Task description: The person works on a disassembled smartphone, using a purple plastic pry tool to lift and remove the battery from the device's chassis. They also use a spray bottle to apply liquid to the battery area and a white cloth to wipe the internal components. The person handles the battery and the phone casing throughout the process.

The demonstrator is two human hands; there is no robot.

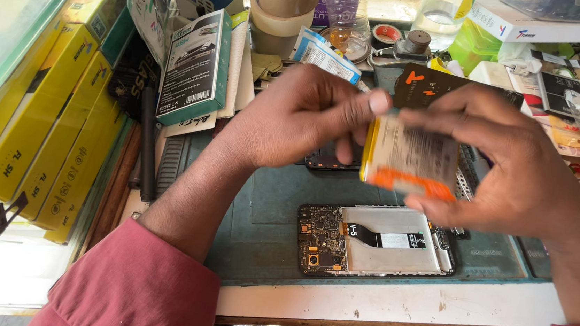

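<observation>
Both my hands hold a flat phone battery (413,158), silver-grey with an orange edge, above the work mat. My right hand (506,168) grips it from the right side, fingers over its top and thumb under it. My left hand (301,115) pinches its upper left corner with thumb and fingers. Below them an opened phone (374,242) lies face down on the dark green mat (265,210), its circuit board and empty battery bay exposed.
Yellow boxes (42,113) line the left side by a window. Product boxes (194,64), tape rolls (283,5), a plastic bottle (342,7) and small parts crowd the back. A black box (426,84) sits behind the battery. The white bench edge (389,304) runs in front.
</observation>
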